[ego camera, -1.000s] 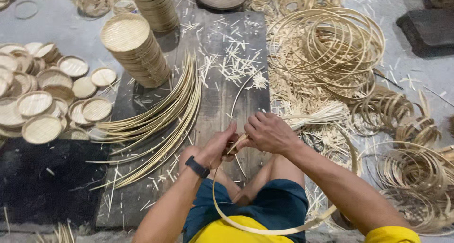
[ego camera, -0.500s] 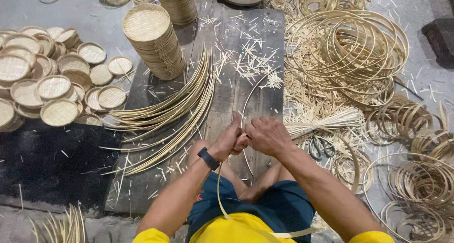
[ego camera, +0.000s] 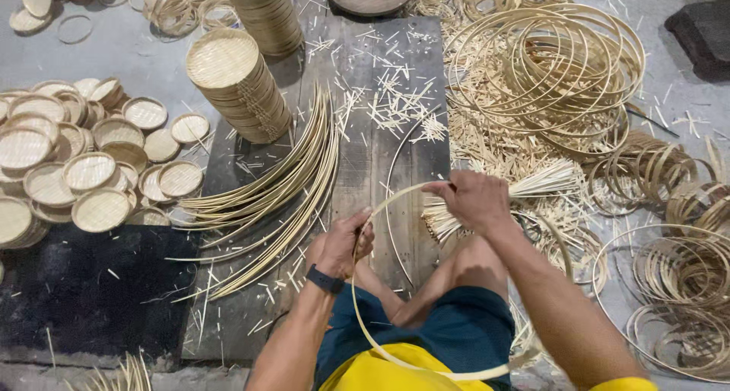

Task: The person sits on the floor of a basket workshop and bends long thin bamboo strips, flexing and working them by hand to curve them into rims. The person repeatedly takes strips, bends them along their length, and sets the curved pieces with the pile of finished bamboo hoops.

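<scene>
The bamboo strip arcs over the knees in a wide loop, its far curve sweeping down past the lap. Left hand is clenched around it at the near side, fingers wrapped tight. Right hand pinches the strip's upper end, fingers closed on it. Just beyond the right fingers lies a bundle of short sticks. Left of the left fingers, curved strips fan across the dark wooden board. Farther out, a stack of woven trays stands.

Pale, smooth bamboo strip; rough, weathered grey wooden board; matt woven trays.
</scene>
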{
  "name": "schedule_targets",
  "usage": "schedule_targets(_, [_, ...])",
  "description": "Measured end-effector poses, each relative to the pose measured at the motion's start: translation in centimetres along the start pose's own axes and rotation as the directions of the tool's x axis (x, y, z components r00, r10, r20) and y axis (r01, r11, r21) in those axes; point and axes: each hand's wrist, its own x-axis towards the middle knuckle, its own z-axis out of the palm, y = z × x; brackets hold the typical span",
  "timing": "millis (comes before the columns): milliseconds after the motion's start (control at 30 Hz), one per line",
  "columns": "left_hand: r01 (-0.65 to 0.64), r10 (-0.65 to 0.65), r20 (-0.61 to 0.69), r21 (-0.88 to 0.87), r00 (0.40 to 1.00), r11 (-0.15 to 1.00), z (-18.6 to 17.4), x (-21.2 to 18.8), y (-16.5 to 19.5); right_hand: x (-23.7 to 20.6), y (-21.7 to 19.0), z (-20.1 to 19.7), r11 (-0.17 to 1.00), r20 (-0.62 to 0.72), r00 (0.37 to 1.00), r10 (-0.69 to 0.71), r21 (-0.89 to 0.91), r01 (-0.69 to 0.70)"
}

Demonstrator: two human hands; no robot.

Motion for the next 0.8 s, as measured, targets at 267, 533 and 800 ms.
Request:
schedule_targets(267, [-0.013, 0.013, -0.004, -0.050, 1.000, 0.999, 0.3, -0.2, -1.2, -0.9, 3.8, -0.5, 0.984, -0.257, 0.964, -0.062, 0.145, 0.102])
schedule_targets(533, [-0.082, 0.080, -0.025, -0.098, 0.996, 0.992, 1.1, -0.1, -2.6, -1.4, 5.7, -1.0, 0.891, -0.003, 0.902, 0.432, 0.154, -0.426])
schedule_targets(800, [-0.355, 0.372, -0.058, -0.466, 0.926, 0.811, -2.1, 0.8, 1.1, -6.0, 12.8, -1.6, 0.068, 0.352, 0.807, 0.475, 0.899, -0.432])
